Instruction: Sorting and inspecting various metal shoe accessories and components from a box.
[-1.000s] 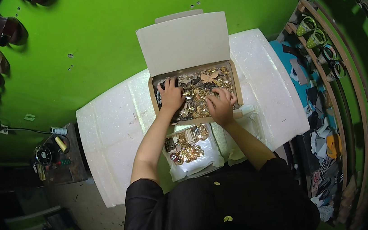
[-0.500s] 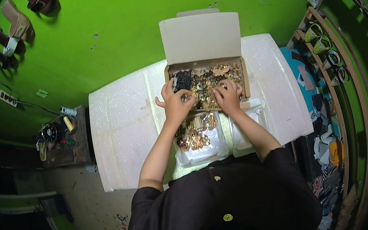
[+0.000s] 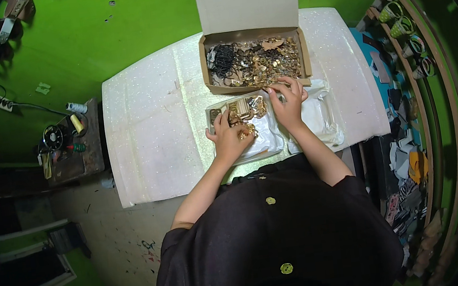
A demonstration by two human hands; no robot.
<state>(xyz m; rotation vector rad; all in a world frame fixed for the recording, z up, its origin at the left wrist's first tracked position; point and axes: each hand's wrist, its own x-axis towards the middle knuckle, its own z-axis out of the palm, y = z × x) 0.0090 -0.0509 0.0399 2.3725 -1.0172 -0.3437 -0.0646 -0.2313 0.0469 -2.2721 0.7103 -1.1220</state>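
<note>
An open cardboard box (image 3: 234, 88) holds a heap of small gold-coloured metal pieces (image 3: 263, 67) and a black tangled clump (image 3: 222, 59). In front of it stands a left tray (image 3: 267, 138) lined with white plastic, with gold-coloured pieces sorted into its far part. My left hand (image 3: 230, 140) is over this tray, thumb and forefinger pinched by gold pieces, the other fingers spread; what they grip is unclear. Just off the box's front edge is my right hand (image 3: 291, 105), its thumb and forefinger closed on something too small to name.
A second white-lined tray (image 3: 319, 116) sits at the right. All stand on a glittery white tabletop (image 3: 149, 135). A side table (image 3: 75, 160) with thread spools lies left; a wooden rack (image 3: 399, 27) with sandals and piled scraps (image 3: 406, 165) are right. Behind is a green wall (image 3: 142, 23).
Both hands have come out of the box toward me. The left has moved over the left tray, the right to the box's front edge. The view has tipped down.
</note>
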